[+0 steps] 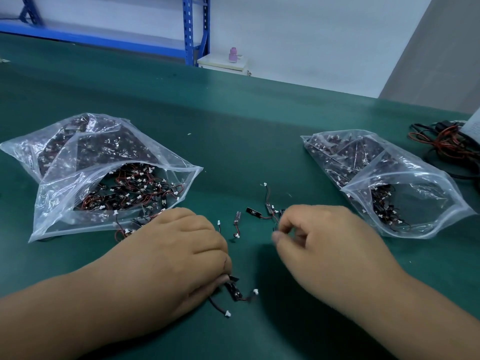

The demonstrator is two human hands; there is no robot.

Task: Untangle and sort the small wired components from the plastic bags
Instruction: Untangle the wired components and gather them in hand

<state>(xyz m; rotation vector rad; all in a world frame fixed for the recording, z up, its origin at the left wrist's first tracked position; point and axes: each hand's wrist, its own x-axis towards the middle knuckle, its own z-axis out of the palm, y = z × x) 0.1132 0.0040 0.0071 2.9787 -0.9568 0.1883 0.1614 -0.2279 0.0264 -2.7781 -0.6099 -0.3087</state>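
Gripping a wired clump (pixel 235 292) with curled fingers, the left hand (pixel 181 245) sits knuckles-up on the green table (pixel 233 120). Black boards and white plugs stick out at its thumb side, toward the near edge. The right hand (pixel 330 245) is curled too, thumb and forefinger pinched on a thin wire of the loose components (pixel 259 213); this part is blurred. Those loose pieces lie scattered on the mat between the two hands, just beyond the fingertips.

The left bag (pixel 78 162) lies mouth open toward the left hand, full of red-black wired parts, and a few spill out at its lip, touching the hand's far side. The right bag (pixel 405 183) lies mouth open toward the right hand, partly filled, just beside the wrist but apart from it.

Open mat runs between the bags and on to the table's far edge, which slants across the view. More open mat shows between the forearms. A wire bundle (pixel 446 146) sits at the right table edge, behind the right bag. A blue shelf (pixel 188 29) and a pink bottle (pixel 233 54) stand past the far edge.
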